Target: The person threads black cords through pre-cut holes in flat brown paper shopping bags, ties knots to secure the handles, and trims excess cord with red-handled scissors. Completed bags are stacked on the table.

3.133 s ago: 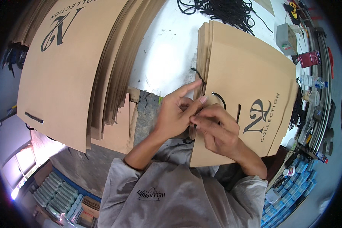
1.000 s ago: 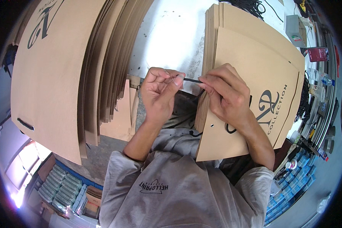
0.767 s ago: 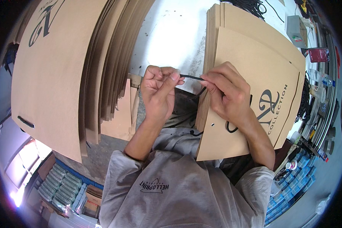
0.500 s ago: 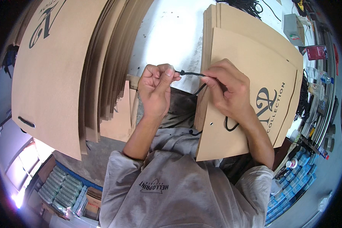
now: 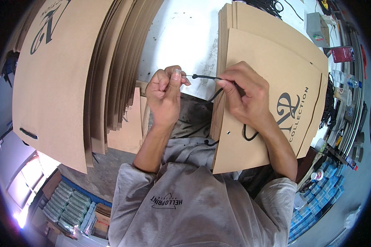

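Observation:
A black cord point(image 5: 207, 77) with a small knot in it is stretched between my two hands, above the gap between two stacks of brown paper bags. My left hand point(image 5: 164, 96) is closed, thumb and fingers pinching the thin end beyond the knot. My right hand point(image 5: 248, 92) pinches the thicker cord to the right of the knot. From there the cord loops down over the top brown paper bag point(image 5: 251, 53), which has black print and a small punched hole. My right wrist is over this bag.
Another stack of brown bags point(image 5: 57, 94) stands at the left, its front one with a black cord handle point(image 5: 29, 133). Behind is a white tabletop point(image 5: 181, 33) with a bundle of black cords point(image 5: 264, 5). A grey box point(image 5: 317, 29) and blue packs point(image 5: 317, 197) are on the right.
My left hand has shifted slightly left, and more of the thin end now shows between its fingers and the knot. The right hand has hardly moved.

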